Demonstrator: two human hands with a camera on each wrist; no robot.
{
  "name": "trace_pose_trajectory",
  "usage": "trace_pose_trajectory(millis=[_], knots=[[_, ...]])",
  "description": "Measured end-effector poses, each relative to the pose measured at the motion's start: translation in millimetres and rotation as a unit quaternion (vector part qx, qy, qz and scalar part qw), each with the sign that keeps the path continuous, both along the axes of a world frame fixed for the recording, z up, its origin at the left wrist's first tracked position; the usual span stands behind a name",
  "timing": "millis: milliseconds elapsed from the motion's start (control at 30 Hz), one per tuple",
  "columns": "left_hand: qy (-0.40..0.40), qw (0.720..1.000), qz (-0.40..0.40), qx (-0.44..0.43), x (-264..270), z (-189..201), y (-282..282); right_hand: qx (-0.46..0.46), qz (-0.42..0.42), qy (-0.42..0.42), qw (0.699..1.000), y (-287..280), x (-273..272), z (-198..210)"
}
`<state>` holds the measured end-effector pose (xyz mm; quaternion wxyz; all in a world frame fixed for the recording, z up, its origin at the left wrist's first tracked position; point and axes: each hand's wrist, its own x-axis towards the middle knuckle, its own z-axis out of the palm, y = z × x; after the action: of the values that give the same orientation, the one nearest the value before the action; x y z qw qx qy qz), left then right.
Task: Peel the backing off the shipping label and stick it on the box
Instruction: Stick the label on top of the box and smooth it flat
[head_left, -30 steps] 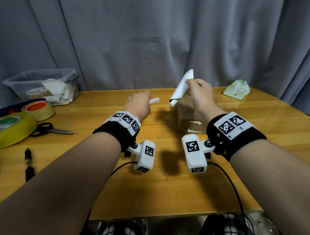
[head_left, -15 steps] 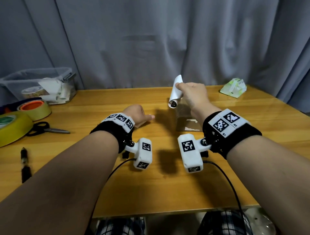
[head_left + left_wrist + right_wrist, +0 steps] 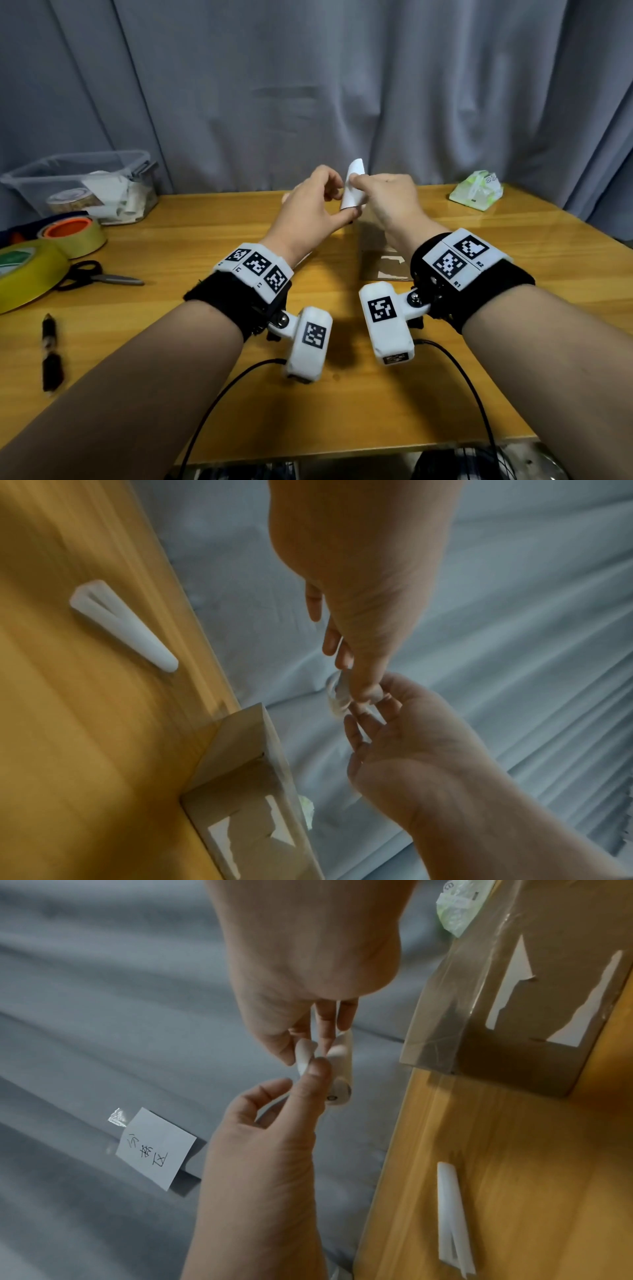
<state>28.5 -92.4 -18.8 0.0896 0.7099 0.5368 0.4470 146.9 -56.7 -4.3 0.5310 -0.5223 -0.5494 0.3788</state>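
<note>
The white shipping label (image 3: 352, 186), curled into a loose roll, is held up in the air above the brown cardboard box (image 3: 383, 263). My right hand (image 3: 361, 185) pinches the label from the right. My left hand (image 3: 344, 202) pinches its near edge between thumb and forefinger; the right wrist view shows that left hand (image 3: 308, 1080) on the label (image 3: 339, 1066). The box (image 3: 246, 777) stands on the table just below both hands, with torn white patches on its side. A rolled white strip of backing (image 3: 123, 626) lies loose on the table left of the box.
At the left are tape rolls (image 3: 73, 234), scissors (image 3: 99, 275), a black pen (image 3: 51, 353) and a clear plastic bin (image 3: 82, 185). A green-white packet (image 3: 478, 190) lies at the back right. A handwritten note (image 3: 154, 1148) hangs on the grey curtain behind the table.
My left hand held the rolled backing, dropped to the table, and now has risen without it to take the label. My right hand has kept the label in the air, moving it left.
</note>
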Motion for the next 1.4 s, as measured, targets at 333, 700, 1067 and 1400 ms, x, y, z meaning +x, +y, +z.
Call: trace_pose_trajectory(millis=[333, 700, 1067, 1400], knots=[[-0.111, 0.994, -0.007, 0.003, 7.0, 0.0, 1.8, -0.008, 0.03, -0.016, 0.999, 2.4, 14.7, 1.5], [-0.331, 0.939, 0.037, -0.092, 3.9, 3.2, 20.6, 0.07, 0.16, -0.107, 0.979, -1.1, 29.2, -6.1], [-0.279, 0.96, 0.0, 0.001, 1.4, -0.7, 34.6, 0.118, 0.133, -0.257, 0.95, 9.7, 35.6, -18.4], [-0.185, 0.982, -0.009, 0.046, 5.2, -8.3, 52.4, 0.128, 0.179, -0.219, 0.951, 25.8, 48.2, -19.5]])
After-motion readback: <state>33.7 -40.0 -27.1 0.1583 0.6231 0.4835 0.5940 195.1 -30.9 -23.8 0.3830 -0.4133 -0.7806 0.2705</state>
